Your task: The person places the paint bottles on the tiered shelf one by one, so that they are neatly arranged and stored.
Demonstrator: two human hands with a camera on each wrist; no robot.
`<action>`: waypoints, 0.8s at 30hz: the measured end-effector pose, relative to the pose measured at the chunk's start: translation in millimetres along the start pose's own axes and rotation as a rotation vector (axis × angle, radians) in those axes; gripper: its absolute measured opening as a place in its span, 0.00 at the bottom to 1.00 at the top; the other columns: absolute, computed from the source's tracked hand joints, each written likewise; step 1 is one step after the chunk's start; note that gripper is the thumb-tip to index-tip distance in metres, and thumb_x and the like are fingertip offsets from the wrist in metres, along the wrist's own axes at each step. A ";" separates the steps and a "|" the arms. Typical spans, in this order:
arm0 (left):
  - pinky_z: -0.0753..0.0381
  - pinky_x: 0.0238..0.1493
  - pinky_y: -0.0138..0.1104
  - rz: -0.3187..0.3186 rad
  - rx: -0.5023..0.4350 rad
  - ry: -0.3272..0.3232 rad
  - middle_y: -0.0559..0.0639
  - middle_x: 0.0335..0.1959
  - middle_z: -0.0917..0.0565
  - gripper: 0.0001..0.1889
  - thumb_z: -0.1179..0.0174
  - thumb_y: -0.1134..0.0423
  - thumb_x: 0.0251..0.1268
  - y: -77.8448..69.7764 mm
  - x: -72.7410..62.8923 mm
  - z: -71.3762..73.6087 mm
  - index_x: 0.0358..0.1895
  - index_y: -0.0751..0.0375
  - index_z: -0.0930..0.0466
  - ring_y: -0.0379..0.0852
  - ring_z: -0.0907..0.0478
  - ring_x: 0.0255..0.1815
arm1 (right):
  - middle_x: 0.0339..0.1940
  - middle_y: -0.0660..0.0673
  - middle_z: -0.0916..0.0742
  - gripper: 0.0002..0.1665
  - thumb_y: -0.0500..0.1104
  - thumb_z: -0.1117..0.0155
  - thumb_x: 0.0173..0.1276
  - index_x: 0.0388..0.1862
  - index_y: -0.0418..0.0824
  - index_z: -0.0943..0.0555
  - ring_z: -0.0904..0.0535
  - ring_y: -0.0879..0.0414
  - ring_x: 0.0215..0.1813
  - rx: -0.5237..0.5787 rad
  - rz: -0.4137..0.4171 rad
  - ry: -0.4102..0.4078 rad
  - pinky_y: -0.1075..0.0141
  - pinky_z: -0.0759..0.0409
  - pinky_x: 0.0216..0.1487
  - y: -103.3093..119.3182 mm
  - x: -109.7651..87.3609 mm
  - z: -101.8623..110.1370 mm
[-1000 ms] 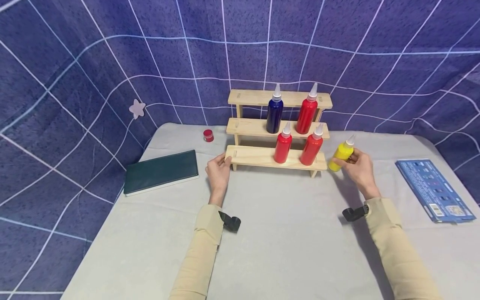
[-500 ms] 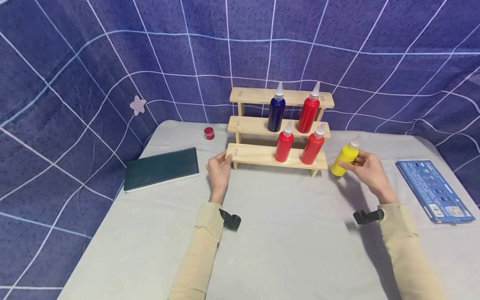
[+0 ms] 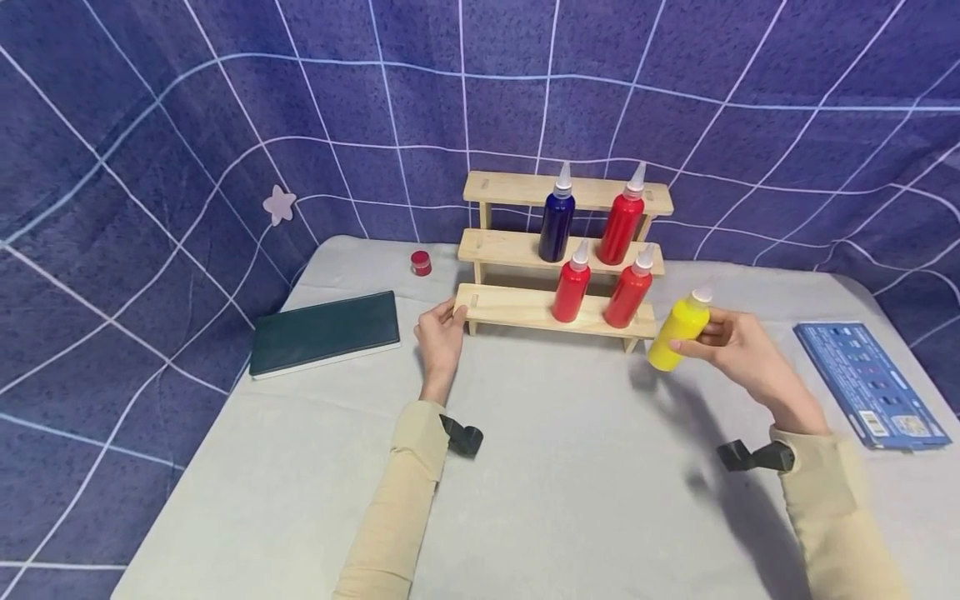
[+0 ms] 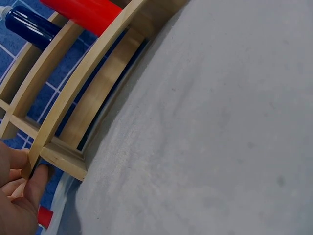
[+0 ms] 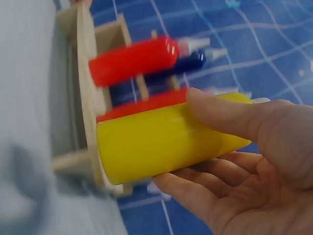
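A yellow squeeze bottle (image 3: 678, 333) with a white tip is held, tilted, between the thumb and fingers of my right hand (image 3: 738, 346). It hangs off the right end of the three-tier wooden rack (image 3: 510, 305), its shadow falling on the cloth below. My left hand (image 3: 441, 333) pinches the left end of the rack's lowest shelf; in the left wrist view the thumb (image 4: 36, 183) lies under the board's end. On the lowest shelf stand two red bottles (image 3: 572, 292). The middle shelf bears a dark blue bottle (image 3: 556, 227) and another red bottle (image 3: 621, 229).
Left of the rack is a small red-lidded jar (image 3: 421, 263). A dark green flat case (image 3: 326, 335) lies at the table's left edge. On the right lies a blue printed box (image 3: 872, 383). A blue gridded curtain (image 3: 375, 108) hangs behind the pale tablecloth (image 3: 570, 467).
My right hand has drawn back toward me with the yellow bottle, which has lifted and tilted more. My left hand has kept its hold on the shelf end. The head view has shifted slightly.
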State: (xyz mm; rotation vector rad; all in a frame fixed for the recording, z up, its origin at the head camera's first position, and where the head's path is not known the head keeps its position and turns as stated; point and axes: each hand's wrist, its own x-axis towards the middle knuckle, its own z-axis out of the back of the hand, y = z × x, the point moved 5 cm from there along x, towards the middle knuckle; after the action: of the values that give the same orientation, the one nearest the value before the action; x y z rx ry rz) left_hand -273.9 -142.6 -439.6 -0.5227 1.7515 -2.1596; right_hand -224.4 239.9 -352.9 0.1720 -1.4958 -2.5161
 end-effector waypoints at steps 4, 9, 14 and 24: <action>0.15 0.50 0.34 0.004 -0.005 0.007 0.66 0.50 0.16 0.17 0.37 0.67 0.65 1.7 0.6 -0.9 0.55 0.70 0.19 0.54 0.16 0.50 | 0.38 0.58 0.12 0.26 0.33 0.32 0.63 0.58 0.21 0.27 0.17 0.70 0.40 0.012 0.022 0.055 0.77 0.17 0.42 15.4 -2.0 -17.1; 0.15 0.50 0.33 -0.005 -0.001 0.007 0.66 0.49 0.16 0.17 0.37 0.67 0.66 3.3 0.8 -1.3 0.55 0.71 0.20 0.53 0.16 0.50 | 0.47 0.37 0.13 0.26 0.35 0.30 0.63 0.57 0.25 0.25 0.16 0.67 0.43 -0.001 0.042 0.123 0.74 0.17 0.45 27.6 0.6 -44.8; 0.15 0.49 0.33 -0.003 0.006 0.017 0.66 0.49 0.16 0.17 0.37 0.66 0.66 2.9 0.9 -1.9 0.55 0.71 0.20 0.53 0.16 0.50 | 0.46 0.31 0.14 0.25 0.33 0.30 0.61 0.55 0.25 0.24 0.15 0.61 0.43 0.043 0.061 0.161 0.72 0.15 0.45 36.3 8.4 -73.5; 0.15 0.49 0.34 0.001 0.008 -0.001 0.65 0.49 0.15 0.17 0.37 0.66 0.66 1.7 0.1 -0.5 0.55 0.70 0.19 0.53 0.15 0.49 | 0.50 0.32 0.14 0.27 0.32 0.30 0.61 0.58 0.27 0.24 0.16 0.42 0.51 0.087 0.123 0.137 0.64 0.14 0.50 60.2 35.2 -122.8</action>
State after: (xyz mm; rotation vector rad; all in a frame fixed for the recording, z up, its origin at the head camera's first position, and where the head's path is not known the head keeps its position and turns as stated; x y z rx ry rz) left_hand -274.2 -142.6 -441.4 -0.5211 1.7415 -2.1649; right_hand -226.1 98.8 -358.6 0.2528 -1.5140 -2.2960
